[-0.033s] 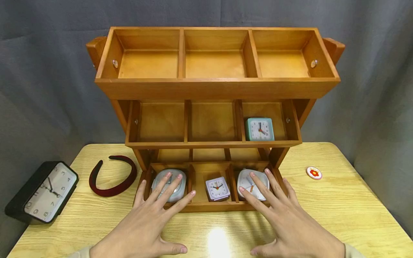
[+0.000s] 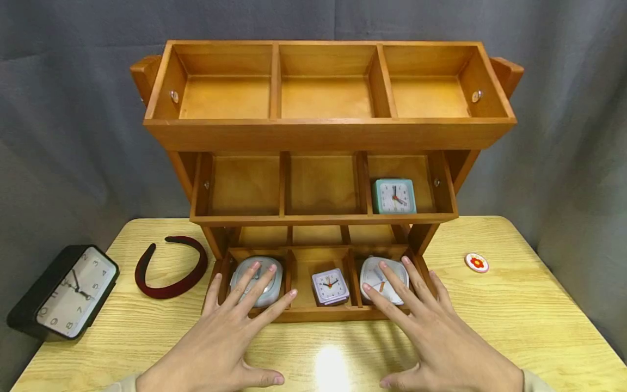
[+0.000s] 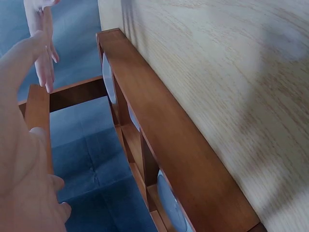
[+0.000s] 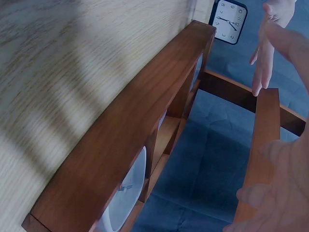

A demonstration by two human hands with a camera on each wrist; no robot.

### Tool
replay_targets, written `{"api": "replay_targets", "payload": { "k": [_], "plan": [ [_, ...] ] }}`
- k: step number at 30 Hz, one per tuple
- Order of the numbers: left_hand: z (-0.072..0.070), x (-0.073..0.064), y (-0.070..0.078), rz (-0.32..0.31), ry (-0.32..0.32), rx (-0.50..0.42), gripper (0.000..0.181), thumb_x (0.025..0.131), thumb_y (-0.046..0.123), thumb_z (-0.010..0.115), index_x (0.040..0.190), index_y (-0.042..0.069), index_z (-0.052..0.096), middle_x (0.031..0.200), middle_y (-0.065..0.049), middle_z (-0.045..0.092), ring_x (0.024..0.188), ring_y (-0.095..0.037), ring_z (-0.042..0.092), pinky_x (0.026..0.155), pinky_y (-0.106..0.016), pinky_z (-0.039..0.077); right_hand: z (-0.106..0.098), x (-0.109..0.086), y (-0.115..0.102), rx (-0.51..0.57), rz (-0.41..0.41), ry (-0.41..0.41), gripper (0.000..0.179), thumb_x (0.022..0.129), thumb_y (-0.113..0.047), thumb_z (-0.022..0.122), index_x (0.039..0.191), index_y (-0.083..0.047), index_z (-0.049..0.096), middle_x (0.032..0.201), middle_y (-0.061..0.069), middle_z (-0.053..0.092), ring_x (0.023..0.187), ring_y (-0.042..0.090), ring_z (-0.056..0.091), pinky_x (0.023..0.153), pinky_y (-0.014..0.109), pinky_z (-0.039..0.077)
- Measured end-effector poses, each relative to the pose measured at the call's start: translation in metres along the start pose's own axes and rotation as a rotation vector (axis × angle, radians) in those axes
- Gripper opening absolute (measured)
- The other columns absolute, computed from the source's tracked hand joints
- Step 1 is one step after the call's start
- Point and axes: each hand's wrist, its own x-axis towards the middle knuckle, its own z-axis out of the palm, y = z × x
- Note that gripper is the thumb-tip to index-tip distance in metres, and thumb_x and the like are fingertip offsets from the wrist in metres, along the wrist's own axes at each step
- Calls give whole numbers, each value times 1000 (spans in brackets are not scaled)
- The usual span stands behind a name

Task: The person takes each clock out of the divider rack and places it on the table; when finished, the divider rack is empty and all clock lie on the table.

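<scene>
My left hand is held palm down with its fingers spread, holding nothing. Its fingertips overlap a grey rounded clock in the bottom tier's left compartment. On the other side, my right hand is spread the same way over a whitish rounded clock in the right compartment. Between the hands, a small lilac square clock sits in the middle compartment. The wooden three-tier box stands unfolded. Both wrist views show the hands hovering above the bottom tier's front wall.
A mint-green clock sits in the middle tier's right compartment. On the table's left are a black alarm clock and a dark red headband. A round flower badge lies at right. Grey cloth hangs behind.
</scene>
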Motion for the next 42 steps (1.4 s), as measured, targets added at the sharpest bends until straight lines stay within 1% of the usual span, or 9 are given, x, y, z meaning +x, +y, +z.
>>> {"api": "replay_targets", "payload": {
  "k": [6, 12, 19, 22, 26, 31, 35, 37, 42],
  "plan": [
    [0, 0, 0, -4, 2, -4, 100, 72, 88, 40, 154, 40, 9, 165, 1, -4, 151, -31, 1, 100, -79, 16, 0, 0, 0, 14, -19, 34, 112, 67, -84, 58, 154, -21, 25, 163, 13, 7, 149, 40, -4, 99, 74, 19],
    [0, -2, -1, -3, 19, 4, 101, 72, 88, 41, 154, 39, 9, 165, 0, -2, 151, -32, 3, 98, -80, 21, -1, -2, 0, 12, -20, 36, 111, 69, -83, 58, 154, -20, 24, 163, 14, 6, 149, 40, -4, 114, 63, -3],
    [2, -3, -1, -5, 11, 12, 101, 71, 88, 41, 154, 40, 9, 165, -1, -1, 151, -33, 4, 96, -81, 22, -1, -3, -1, 13, 13, -9, 114, 65, -82, 63, 155, -24, 23, 164, 10, 5, 150, 38, -5, 99, 73, 24],
    [2, -4, -2, -10, 11, 14, 101, 71, 88, 42, 154, 40, 9, 165, -1, -1, 151, -32, 3, 96, -81, 22, -2, -2, -2, -4, 10, -24, 115, 65, -80, 65, 155, -24, 21, 164, 10, 4, 150, 39, -4, 109, 70, 14],
    [4, -4, -2, -17, 5, 10, 104, 70, 87, 48, 154, 39, 9, 165, -1, -2, 151, -33, 3, 97, -81, 21, -1, 0, -2, -38, -7, -23, 117, 64, -79, 67, 155, -23, 20, 164, 10, 4, 149, 40, -3, 118, 55, -5],
    [5, -6, -3, -36, 6, -9, 106, 70, 78, 62, 154, 39, 10, 165, -2, -1, 151, -33, 3, 96, -81, 23, -1, -1, -2, -20, -12, -6, 119, 61, -74, 73, 155, -23, 21, 164, 11, 6, 150, 40, -3, 118, 56, -2],
    [7, -10, -8, -152, 34, -124, 104, 75, 58, 74, 154, 39, 10, 164, -1, -1, 150, -35, 2, 97, -79, 24, 0, -1, -2, -21, -31, 15, 118, 61, -74, 74, 155, -22, 23, 164, 11, 8, 150, 39, -2, 119, 43, -12],
    [11, -12, -14, -234, 83, -213, 107, 75, 45, 80, 155, 37, 10, 164, -4, 1, 149, -40, 7, 96, -78, 27, 1, -1, -2, -22, -40, 18, 118, 62, -75, 72, 155, -22, 23, 164, 11, 8, 150, 39, -2, 115, 34, -18],
    [26, -18, -34, -423, 234, -404, 119, 67, 27, 90, 156, 30, 11, 160, -21, 11, 139, -53, 26, 94, -71, 38, 1, -5, 0, 13, -47, 29, 116, 64, -74, 72, 154, -19, 24, 163, 14, 11, 150, 37, -2, 118, 40, -15]
  ]
}}
